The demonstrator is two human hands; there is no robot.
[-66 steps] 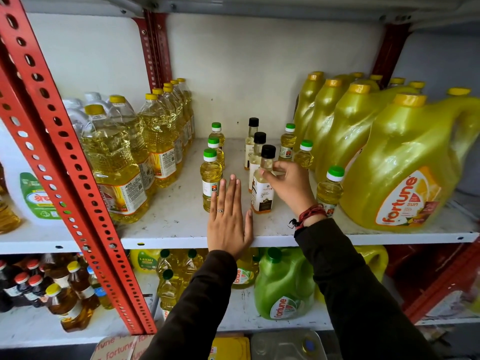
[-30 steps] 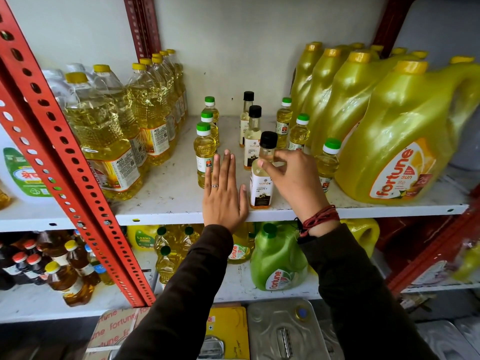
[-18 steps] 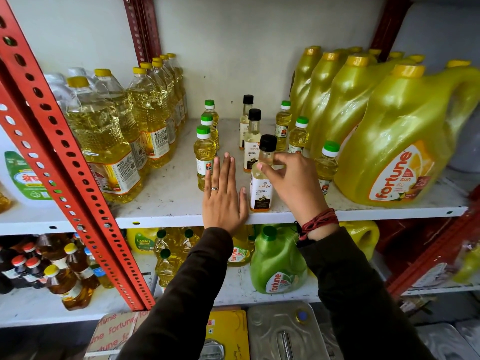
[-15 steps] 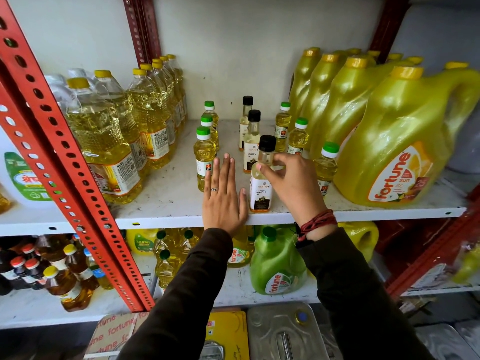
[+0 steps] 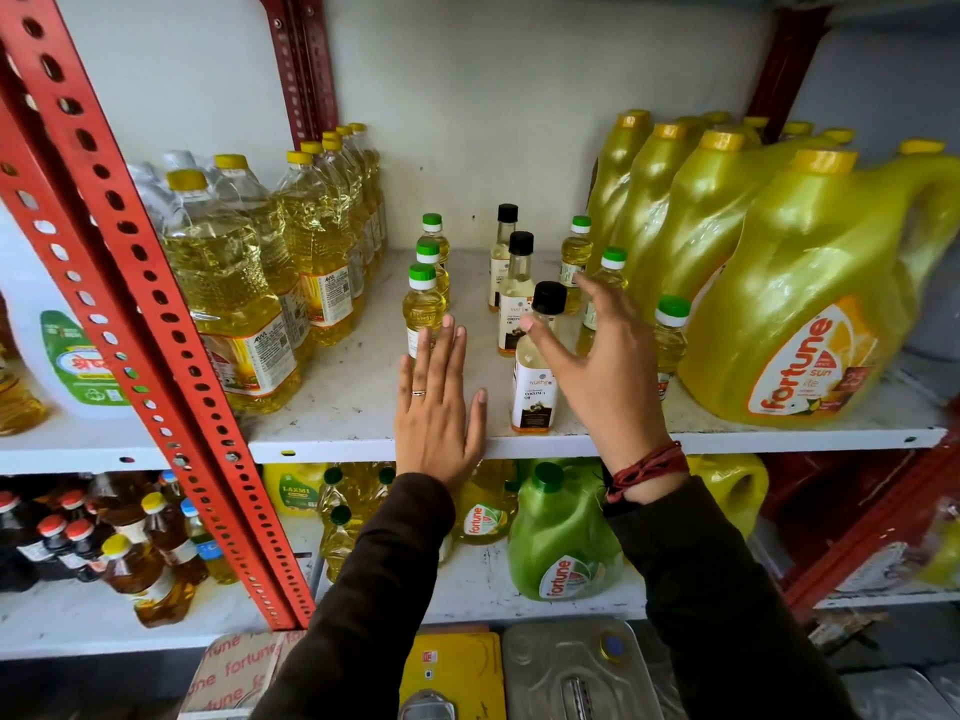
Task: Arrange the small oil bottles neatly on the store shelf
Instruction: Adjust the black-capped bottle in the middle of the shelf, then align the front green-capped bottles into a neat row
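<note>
Small oil bottles stand in three rows on the white shelf [image 5: 332, 407]. The left row has green caps, with its front bottle [image 5: 422, 309] just beyond my fingertips. The middle row has black caps; its front coconut oil bottle [image 5: 535, 376] stands near the shelf's front edge. The right row has green caps, with its front bottle [image 5: 670, 335] beside my wrist. My left hand [image 5: 439, 407] lies flat on the shelf, fingers straight. My right hand [image 5: 597, 356] hovers open right of the coconut oil bottle, fingers spread, holding nothing.
Tall clear oil bottles [image 5: 234, 304] fill the shelf's left side and big yellow Fortune jugs [image 5: 815, 314] the right. A red perforated upright [image 5: 156, 330] crosses the left foreground. A lower shelf holds a green jug [image 5: 561, 543] and dark bottles [image 5: 78, 537]; metal tins lie below.
My right hand has let go of the front black-capped bottle and opened, drawing slightly to the right. The bottle stands on its own. My left hand has stayed flat.
</note>
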